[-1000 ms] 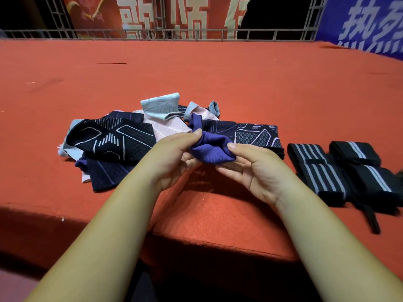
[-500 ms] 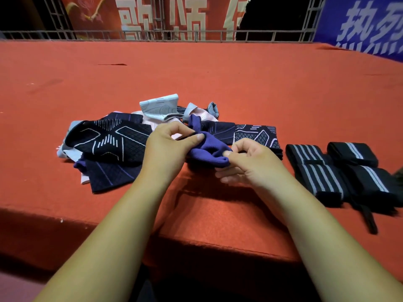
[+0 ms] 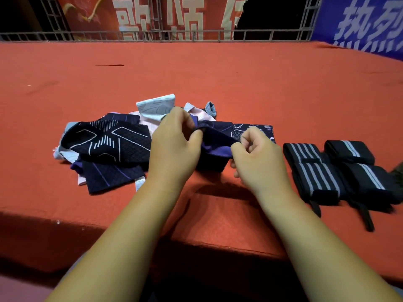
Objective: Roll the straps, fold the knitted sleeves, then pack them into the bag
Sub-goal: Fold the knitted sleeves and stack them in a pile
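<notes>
A purple and navy knitted sleeve [image 3: 216, 144] is stretched between my two hands above the red surface. My left hand [image 3: 174, 147] pinches its left edge with thumb and fingers. My right hand [image 3: 255, 158] grips its right edge with curled fingers. A pile of other knitted sleeves [image 3: 109, 144], dark patterned, pink and pale blue, lies to the left and behind. Several rolled black straps with white stripes [image 3: 335, 171] lie in a group to the right. No bag is in view.
The red carpeted platform [image 3: 218, 73] stretches far back to a metal railing [image 3: 196, 33] with banners behind it. Its front edge [image 3: 218, 243] runs just below my forearms, with a step at the left. Thin black strap tails [image 3: 366, 216] trail toward that edge.
Both hands have moved forward and apart, pulling the purple sleeve out flatter over the pile. My right hand's fingers, earlier loose under the cloth, now curl tightly on its edge.
</notes>
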